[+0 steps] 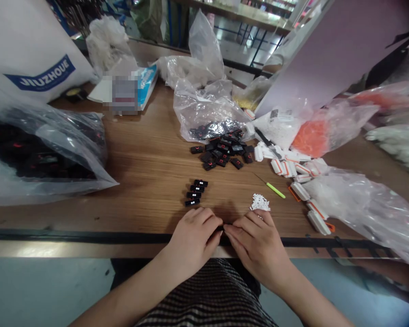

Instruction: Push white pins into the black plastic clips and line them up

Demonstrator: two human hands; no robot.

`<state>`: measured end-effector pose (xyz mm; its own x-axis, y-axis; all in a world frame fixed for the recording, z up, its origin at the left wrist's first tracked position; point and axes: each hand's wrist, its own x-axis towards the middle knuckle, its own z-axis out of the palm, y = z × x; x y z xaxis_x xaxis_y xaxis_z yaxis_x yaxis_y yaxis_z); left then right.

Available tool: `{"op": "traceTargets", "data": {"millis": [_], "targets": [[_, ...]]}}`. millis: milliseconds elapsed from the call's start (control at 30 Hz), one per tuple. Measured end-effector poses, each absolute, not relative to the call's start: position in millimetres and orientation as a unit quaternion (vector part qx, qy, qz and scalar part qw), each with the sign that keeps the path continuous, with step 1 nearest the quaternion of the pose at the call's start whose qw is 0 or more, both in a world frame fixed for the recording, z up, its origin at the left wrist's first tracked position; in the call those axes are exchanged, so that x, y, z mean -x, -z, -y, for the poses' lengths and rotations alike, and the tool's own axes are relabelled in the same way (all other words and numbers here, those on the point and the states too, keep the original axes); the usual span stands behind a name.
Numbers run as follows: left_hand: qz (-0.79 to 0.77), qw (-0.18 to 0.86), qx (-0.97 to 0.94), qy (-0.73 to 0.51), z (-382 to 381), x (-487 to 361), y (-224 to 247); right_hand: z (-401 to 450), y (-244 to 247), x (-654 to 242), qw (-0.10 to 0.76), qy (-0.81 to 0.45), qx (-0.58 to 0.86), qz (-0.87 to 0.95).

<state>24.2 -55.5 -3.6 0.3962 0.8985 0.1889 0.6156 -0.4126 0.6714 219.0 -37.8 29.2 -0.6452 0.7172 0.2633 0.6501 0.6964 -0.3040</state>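
Head view: a mostly hidden dark part point(222, 227) lies clamped between the fingers of left hand point(195, 234) and right hand point(258, 240).

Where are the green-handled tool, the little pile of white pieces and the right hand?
Green-handled tool point(276, 190): head view, on the middle of its handle.
Pile of small white pieces point(259, 202): head view, on the middle of the pile.
Right hand point(258, 236): head view, on the back of the hand.
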Motion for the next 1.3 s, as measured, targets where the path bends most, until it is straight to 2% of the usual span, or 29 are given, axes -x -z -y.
{"op": "traceTargets", "data": {"millis": [233,433,567,633,733,900,1300], "targets": [[-0.475,0.258,-0.795,-0.277,55,-24,3,41,-24,-225,0.215,-0.11,0.382,0.892],[-0.474,0.26,-0.791,-0.287,55,-24,4,45,-24,-219,0.197,-0.099,0.384,0.897],[-0.476,0.257,-0.793,-0.281,56,-24,5,40,-27,-225,0.189,-0.166,0.402,0.881],[-0.472,0.252,-0.795,-0.286,56,-24,6,32,-26,-244,0.221,-0.171,0.438,0.855],[-0.467,0.244,-0.797,-0.296,55,-24,7,15,-19,-288,0.253,-0.096,0.558,0.785],[-0.471,0.242,-0.795,-0.296,55,-25,8,-8,-7,-335,0.193,-0.135,0.639,0.732],[-0.473,0.237,-0.794,-0.298,55,-26,7,-23,-12,-323,0.154,-0.118,0.567,0.801]]}}
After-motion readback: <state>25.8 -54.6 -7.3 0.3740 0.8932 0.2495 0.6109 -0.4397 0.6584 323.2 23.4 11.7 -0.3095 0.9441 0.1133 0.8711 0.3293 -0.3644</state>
